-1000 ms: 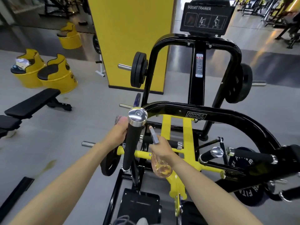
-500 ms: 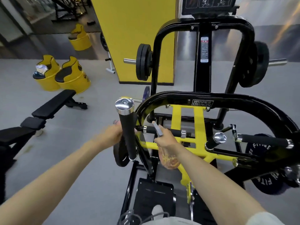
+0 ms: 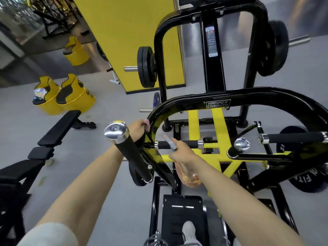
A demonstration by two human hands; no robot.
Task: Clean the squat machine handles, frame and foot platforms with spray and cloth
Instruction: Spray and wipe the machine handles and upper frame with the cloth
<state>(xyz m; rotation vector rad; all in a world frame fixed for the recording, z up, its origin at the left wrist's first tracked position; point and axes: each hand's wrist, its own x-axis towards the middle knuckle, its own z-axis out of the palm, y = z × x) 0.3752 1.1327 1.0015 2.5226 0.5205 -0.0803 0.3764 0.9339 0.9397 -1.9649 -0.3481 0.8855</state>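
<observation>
Our left grip (image 3: 137,129) clenches a soft pink cloth (image 3: 146,123) against the glossy black tubular frame (image 3: 188,102), near left. Our right grip (image 3: 181,151) grasps a clear plastic spray bottle of amber fluid (image 3: 188,175) by its neck: light, likely slippery when wet, best held there.

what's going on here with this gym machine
A person is cleaning a squat machine. Their left hand holds a pinkish cloth against the curved black frame bar, beside the chrome-capped handle. Their right hand holds a spray bottle of amber liquid, nozzle pointing toward the frame.
</observation>
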